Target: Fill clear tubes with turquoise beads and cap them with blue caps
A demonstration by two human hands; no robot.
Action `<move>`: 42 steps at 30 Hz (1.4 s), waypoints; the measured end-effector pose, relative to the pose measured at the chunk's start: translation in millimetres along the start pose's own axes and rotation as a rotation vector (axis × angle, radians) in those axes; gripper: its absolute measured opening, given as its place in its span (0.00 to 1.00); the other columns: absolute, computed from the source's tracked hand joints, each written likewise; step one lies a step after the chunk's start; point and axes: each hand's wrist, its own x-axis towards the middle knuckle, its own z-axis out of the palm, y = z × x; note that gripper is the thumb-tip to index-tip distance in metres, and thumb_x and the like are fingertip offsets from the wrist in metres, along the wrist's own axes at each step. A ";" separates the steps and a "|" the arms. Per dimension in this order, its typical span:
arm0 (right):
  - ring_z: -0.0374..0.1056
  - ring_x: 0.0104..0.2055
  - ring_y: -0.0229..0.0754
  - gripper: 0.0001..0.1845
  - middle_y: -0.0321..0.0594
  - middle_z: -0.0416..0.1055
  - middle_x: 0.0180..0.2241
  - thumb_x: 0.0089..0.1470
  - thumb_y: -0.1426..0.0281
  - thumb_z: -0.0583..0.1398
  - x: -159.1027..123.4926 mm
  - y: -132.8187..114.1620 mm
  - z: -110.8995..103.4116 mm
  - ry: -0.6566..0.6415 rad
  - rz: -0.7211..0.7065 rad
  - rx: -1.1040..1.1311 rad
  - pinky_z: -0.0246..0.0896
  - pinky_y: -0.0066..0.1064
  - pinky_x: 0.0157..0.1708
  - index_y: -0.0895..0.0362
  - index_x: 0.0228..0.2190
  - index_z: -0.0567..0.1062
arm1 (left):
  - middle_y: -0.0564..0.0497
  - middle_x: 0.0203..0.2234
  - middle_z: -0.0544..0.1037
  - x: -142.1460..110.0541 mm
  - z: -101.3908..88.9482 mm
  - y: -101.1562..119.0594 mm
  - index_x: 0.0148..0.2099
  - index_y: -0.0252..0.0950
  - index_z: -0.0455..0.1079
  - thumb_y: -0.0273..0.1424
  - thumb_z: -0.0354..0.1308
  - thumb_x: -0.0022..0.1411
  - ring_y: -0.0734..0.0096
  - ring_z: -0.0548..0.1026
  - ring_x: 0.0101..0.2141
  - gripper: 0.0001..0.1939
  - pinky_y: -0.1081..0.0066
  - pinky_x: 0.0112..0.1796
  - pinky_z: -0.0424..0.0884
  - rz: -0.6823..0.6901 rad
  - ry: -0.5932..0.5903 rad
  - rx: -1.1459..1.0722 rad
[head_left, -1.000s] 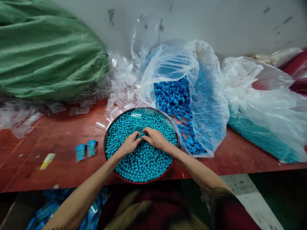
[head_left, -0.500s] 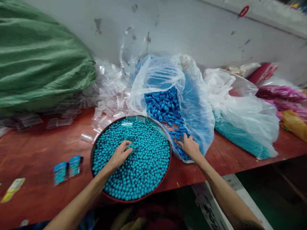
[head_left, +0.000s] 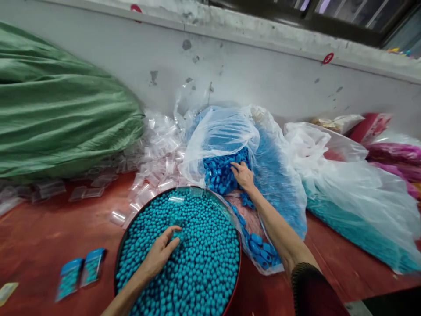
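Observation:
Over a round tray (head_left: 240, 259) full of teal beads (head_left: 204, 245), my left hand (head_left: 159, 253) has its thumb and fingers curled around a clear plastic box (head_left: 177, 224). The box is hard to make out against the beads. My right hand (head_left: 244, 176) is at the mouth of a translucent plastic bag (head_left: 279, 175), its fingers apart at the pile of blue plastic caps (head_left: 219, 173). No cap shows plainly in its grip. Two filled boxes with blue caps, one on the left (head_left: 69, 278) and one on the right (head_left: 92, 267), lie left of the tray.
Many empty clear boxes (head_left: 161, 153) are heaped behind the tray. A large green sack (head_left: 66, 109) takes up the left back. Another bag with teal contents (head_left: 362, 228) lies to the right. A yellow label (head_left: 7, 293) is on the red table (head_left: 29, 237), and a wall (head_left: 256, 79) stands behind.
My right hand has moved from the loose caps at the bag's front edge back to the larger pile, spreading caps forward. My left hand stays over the beads. The view has tilted up.

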 end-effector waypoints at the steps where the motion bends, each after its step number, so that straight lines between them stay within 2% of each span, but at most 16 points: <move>1: 0.66 0.47 0.50 0.21 0.49 0.66 0.50 0.57 0.63 0.54 8.5 3.2 0.2 0.025 0.027 -0.018 0.59 0.38 0.47 0.53 0.51 0.72 | 0.51 0.33 0.72 -0.3 0.1 0.1 0.47 0.38 0.66 0.46 0.52 0.55 0.68 0.68 0.33 0.23 0.71 0.35 0.65 0.018 0.006 0.007; 3: 0.64 0.50 0.53 0.23 0.53 0.63 0.52 0.55 0.63 0.55 20.6 7.8 5.4 0.041 0.062 0.004 0.57 0.41 0.49 0.55 0.52 0.71 | 0.51 0.35 0.73 -0.5 0.5 0.4 0.47 0.38 0.67 0.45 0.52 0.56 0.66 0.69 0.36 0.21 0.69 0.39 0.66 0.047 0.022 0.013; 5: 0.65 0.49 0.52 0.24 0.53 0.65 0.50 0.55 0.62 0.55 23.1 8.4 15.0 0.023 0.057 0.061 0.58 0.41 0.48 0.57 0.52 0.70 | 0.50 0.36 0.73 -0.4 1.2 1.2 0.48 0.38 0.67 0.45 0.52 0.56 0.65 0.69 0.37 0.21 0.67 0.42 0.66 0.062 0.029 0.018; 9: 0.68 0.42 0.44 0.18 0.45 0.70 0.42 0.54 0.60 0.56 2.7 3.6 29.2 -0.083 -0.007 0.163 0.62 0.35 0.43 0.56 0.42 0.77 | 0.49 0.38 0.73 -0.1 3.1 4.3 0.48 0.37 0.66 0.42 0.51 0.57 0.65 0.69 0.39 0.21 0.67 0.43 0.66 0.081 0.008 0.068; 13: 0.68 0.41 0.42 0.16 0.41 0.72 0.34 0.53 0.61 0.55 -21.3 -2.2 25.2 -0.167 -0.059 0.288 0.61 0.32 0.45 0.57 0.32 0.79 | 0.51 0.37 0.72 3.0 5.0 2.4 0.49 0.37 0.66 0.39 0.50 0.58 0.67 0.69 0.38 0.19 0.68 0.43 0.65 0.122 -0.009 0.105; 18: 0.69 0.43 0.42 0.15 0.39 0.74 0.35 0.54 0.62 0.55 -47.6 -25.1 8.8 -0.217 -0.158 0.383 0.61 0.32 0.45 0.56 0.30 0.80 | 0.53 0.32 0.71 7.1 7.6 -3.0 0.50 0.36 0.67 0.38 0.51 0.57 0.70 0.67 0.33 0.20 0.71 0.40 0.64 0.156 0.010 0.089; 20: 0.69 0.45 0.44 0.14 0.41 0.74 0.37 0.53 0.63 0.56 -61.1 -38.9 1.8 -0.204 -0.260 0.332 0.61 0.32 0.45 0.55 0.31 0.80 | 0.54 0.30 0.69 7.3 9.2 -3.0 0.50 0.35 0.67 0.37 0.51 0.57 0.72 0.66 0.31 0.19 0.71 0.37 0.64 0.172 0.030 0.071; 23: 0.68 0.46 0.44 0.13 0.41 0.72 0.46 0.54 0.63 0.56 -79.6 -56.7 -7.3 -0.203 -0.386 0.136 0.62 0.33 0.44 0.52 0.34 0.80 | 0.54 0.29 0.68 6.5 11.7 -1.7 0.49 0.35 0.67 0.36 0.52 0.57 0.73 0.65 0.30 0.18 0.72 0.36 0.63 0.203 0.037 0.056; 25: 0.68 0.46 0.43 0.14 0.40 0.68 0.52 0.56 0.64 0.56 -88.1 -63.9 -12.6 -0.200 -0.402 0.000 0.62 0.32 0.42 0.50 0.38 0.80 | 0.54 0.29 0.68 5.9 12.9 -0.8 0.48 0.35 0.67 0.34 0.52 0.56 0.73 0.64 0.30 0.17 0.72 0.36 0.62 0.214 0.028 0.043; 28: 0.67 0.46 0.44 0.16 0.40 0.63 0.57 0.58 0.66 0.53 -96.9 -70.0 -21.0 -0.101 -0.330 -0.154 0.61 0.32 0.39 0.49 0.43 0.77 | 0.55 0.28 0.67 5.1 13.5 0.0 0.47 0.35 0.66 0.33 0.52 0.56 0.74 0.63 0.30 0.16 0.73 0.35 0.62 0.215 0.016 -0.006; 31: 0.68 0.43 0.44 0.17 0.42 0.70 0.50 0.60 0.67 0.50 -107.1 -78.8 -26.5 -0.046 -0.262 -0.249 0.58 0.30 0.35 0.50 0.44 0.76 | 0.56 0.25 0.64 4.6 14.2 1.0 0.47 0.35 0.66 0.33 0.52 0.56 0.75 0.62 0.27 0.16 0.74 0.32 0.61 0.195 0.006 -0.057; 34: 0.69 0.38 0.43 0.17 0.44 0.75 0.38 0.61 0.66 0.49 -118.2 -95.6 -19.5 -0.114 -0.210 -0.338 0.54 0.29 0.31 0.54 0.44 0.75 | 0.57 0.25 0.65 4.8 16.4 2.4 0.46 0.34 0.66 0.32 0.53 0.56 0.76 0.62 0.27 0.15 0.74 0.31 0.61 0.173 0.003 -0.080; 38: 0.69 0.36 0.47 0.14 0.50 0.74 0.38 0.59 0.68 0.51 -124.6 -115.6 6.8 -0.235 -0.169 -0.440 0.51 0.31 0.28 0.62 0.42 0.71 | 0.54 0.31 0.70 3.3 18.1 4.4 0.46 0.34 0.65 0.31 0.53 0.55 0.74 0.68 0.32 0.14 0.74 0.34 0.63 0.163 -0.006 -0.161; 42: 0.68 0.37 0.50 0.13 0.52 0.73 0.36 0.57 0.69 0.51 -129.6 -110.6 18.0 -0.251 -0.222 -0.384 0.54 0.34 0.32 0.62 0.40 0.70 | 0.52 0.32 0.73 -3.2 14.6 8.7 0.46 0.33 0.63 0.32 0.53 0.56 0.75 0.69 0.31 0.15 0.75 0.31 0.62 0.112 -0.063 -0.260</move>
